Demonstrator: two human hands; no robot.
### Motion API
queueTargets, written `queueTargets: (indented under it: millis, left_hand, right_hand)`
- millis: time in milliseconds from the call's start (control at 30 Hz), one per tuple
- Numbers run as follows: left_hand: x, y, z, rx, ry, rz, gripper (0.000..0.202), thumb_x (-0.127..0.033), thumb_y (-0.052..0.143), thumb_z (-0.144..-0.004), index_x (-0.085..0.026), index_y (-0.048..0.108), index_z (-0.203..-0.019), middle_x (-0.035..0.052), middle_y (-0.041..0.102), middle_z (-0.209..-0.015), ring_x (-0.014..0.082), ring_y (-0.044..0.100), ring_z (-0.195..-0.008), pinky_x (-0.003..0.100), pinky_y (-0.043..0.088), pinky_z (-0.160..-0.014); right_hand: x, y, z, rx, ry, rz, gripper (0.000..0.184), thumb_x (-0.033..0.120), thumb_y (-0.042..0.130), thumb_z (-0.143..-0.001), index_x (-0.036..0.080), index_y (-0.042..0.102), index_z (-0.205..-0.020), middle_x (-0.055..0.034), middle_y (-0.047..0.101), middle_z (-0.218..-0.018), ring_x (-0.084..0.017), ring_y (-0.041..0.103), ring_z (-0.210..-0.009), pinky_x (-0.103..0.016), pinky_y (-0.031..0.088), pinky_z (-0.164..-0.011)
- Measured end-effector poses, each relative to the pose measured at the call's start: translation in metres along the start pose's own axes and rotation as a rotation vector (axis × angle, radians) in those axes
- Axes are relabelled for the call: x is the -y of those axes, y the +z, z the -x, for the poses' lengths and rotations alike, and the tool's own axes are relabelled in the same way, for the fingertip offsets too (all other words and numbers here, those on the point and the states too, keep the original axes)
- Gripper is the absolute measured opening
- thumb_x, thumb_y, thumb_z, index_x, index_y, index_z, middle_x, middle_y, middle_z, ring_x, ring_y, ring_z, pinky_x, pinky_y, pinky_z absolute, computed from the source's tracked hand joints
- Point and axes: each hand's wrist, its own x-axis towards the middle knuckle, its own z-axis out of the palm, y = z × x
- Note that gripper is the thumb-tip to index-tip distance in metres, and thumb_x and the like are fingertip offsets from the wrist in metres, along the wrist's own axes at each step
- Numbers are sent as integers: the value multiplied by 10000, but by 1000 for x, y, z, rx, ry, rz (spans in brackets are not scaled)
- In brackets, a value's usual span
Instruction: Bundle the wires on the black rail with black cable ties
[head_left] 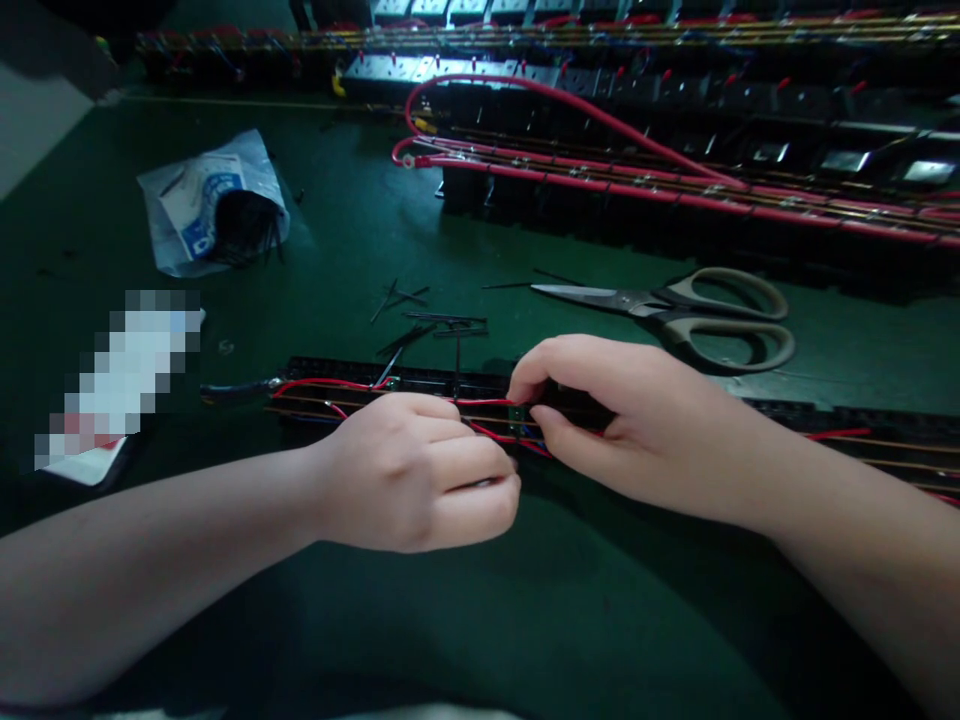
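Strip point(337, 367): long axis L–R, crosses mid-view. L hand point(420, 475): fingers curled over strip's near side; grasp hidden, can't tell. Red wire point(480, 402): along strip, betw. hands, reaching R index. R hand point(630, 420): thumb/index tips close tog.; hold on wire can't be confirmed.

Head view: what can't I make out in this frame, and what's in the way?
All in the head view:
Fingertips of the left hand: behind its own curled fingers; any grip can't be told.
Middle of the wired strip: partly covered by that hand and the right hand.
Red-cabled assembly: cut off by the right edge.
Pale flat item: face pixelated.
Plastic bag: print too creased and blurred to read fully.
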Motion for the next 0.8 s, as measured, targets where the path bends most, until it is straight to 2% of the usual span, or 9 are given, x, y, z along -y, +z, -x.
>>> queueTargets:
  millis: [333,800]
  left_hand:
    - [0,0,-1,-56,6,9,57,-143,618,-891,-169,657,-858,12,747,-858,92,591,-590,266,436,-538]
    - [0,0,-2,-50,29,14,132,-141,599,-897,-181,702,-827,6,763,-850,112,573,-576,281,424,-520]
  right_hand:
    - [-2,1,-1,-17,-1,13,180,95,544,-822,200,662,-910,-17,703,-862,-165,627,-746,-280,451,-631]
    - [-1,0,-2,-11,-11,-1,137,128,555,-840,196,655,-906,-30,699,-867,-176,640,-775,-286,468,-654]
